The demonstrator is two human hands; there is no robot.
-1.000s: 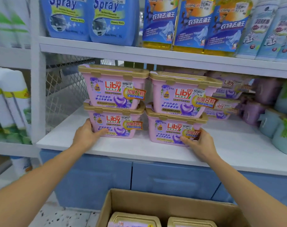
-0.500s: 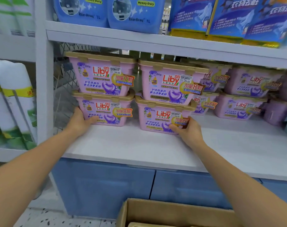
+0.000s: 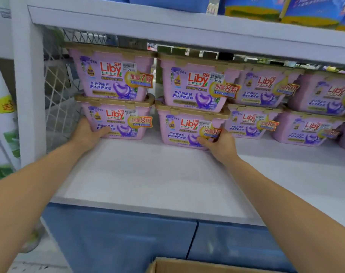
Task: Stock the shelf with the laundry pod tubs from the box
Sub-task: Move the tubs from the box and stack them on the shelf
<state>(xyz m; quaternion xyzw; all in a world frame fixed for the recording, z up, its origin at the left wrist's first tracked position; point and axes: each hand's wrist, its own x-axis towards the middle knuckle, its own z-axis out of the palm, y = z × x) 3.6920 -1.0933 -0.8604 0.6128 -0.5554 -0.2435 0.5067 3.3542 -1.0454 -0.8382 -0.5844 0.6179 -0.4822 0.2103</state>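
On the white shelf (image 3: 152, 174), the left hand (image 3: 87, 133) cups the lower left corner of the bottom-left tub (image 3: 118, 121), fingers curled on its front. The right hand (image 3: 218, 142) grips the lower right corner of the next bottom tub (image 3: 187, 127) likewise. Each carries a second tub on top. More tubs (image 3: 285, 107) stand to the right. The box (image 3: 187, 266) sits below, only its rim showing.

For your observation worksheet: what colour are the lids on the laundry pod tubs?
Gold-tan lids on pink tubs, clearest in the head view.
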